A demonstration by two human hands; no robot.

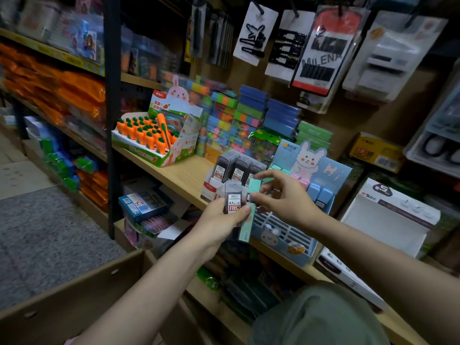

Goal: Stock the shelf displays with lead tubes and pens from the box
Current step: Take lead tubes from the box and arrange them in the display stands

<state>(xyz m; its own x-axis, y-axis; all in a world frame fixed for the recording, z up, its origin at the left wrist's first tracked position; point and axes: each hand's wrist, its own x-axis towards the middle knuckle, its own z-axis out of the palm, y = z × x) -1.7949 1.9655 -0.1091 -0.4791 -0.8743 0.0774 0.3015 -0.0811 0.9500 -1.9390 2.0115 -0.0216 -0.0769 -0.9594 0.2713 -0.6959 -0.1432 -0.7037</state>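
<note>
Sorting stock in front of the shelf displays

The left hand [221,217] grips a dark lead tube [233,197] and a mint pen [249,210], both roughly upright; the right hand [281,195] pinches the pen's upper part (its fingers curled); the lead-tube display [234,170] stands just behind on the shelf [179,175], the rabbit pen display [293,232] to the right.

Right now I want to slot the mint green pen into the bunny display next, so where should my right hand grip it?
Pinch the free top end of the mint green pen, coming from the right. It stands nearly upright and the left hand grips its middle together with the lead tube, so only the upper part is clear. The right hand already touches it there.
</note>
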